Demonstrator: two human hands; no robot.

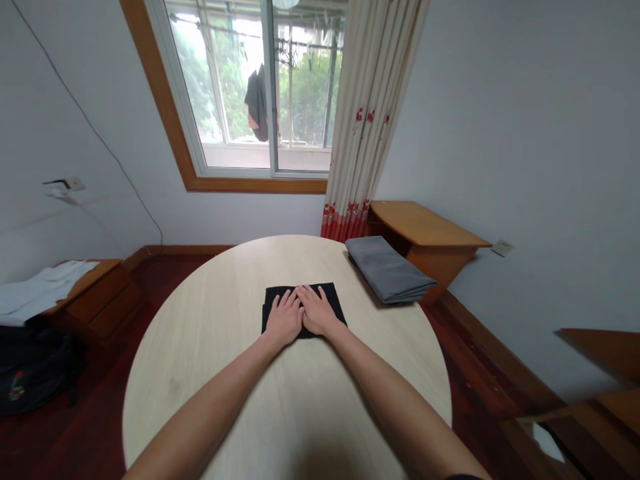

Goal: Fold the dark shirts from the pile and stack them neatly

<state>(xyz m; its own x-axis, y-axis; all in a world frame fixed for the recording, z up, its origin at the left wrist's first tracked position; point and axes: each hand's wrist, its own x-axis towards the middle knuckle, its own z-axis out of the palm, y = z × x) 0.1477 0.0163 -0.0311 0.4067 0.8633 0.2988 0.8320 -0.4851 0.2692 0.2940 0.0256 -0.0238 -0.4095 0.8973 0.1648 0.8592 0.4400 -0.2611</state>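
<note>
A black folded cloth (327,291) lies flat near the middle of the round wooden table (200,347). My left hand (285,319) rests palm down on its left half, fingers stretched out and pointing away from me. Beside it, my right hand (316,311) also lies flat on the cloth, its fingers angled to the left. The two hands touch at the thumbs and fingertips. Both palms hide much of the cloth, so its exact kind cannot be made out. Apart from it, a folded grey cloth (387,267) sits at the table's far right edge.
Behind the grey cloth stands a wooden desk (430,227) against the right wall. A patterned curtain (370,113) hangs beside the window (270,153). To the left are a wooden cabinet (107,293) with white cloth on top and a black bag (35,373) on the floor.
</note>
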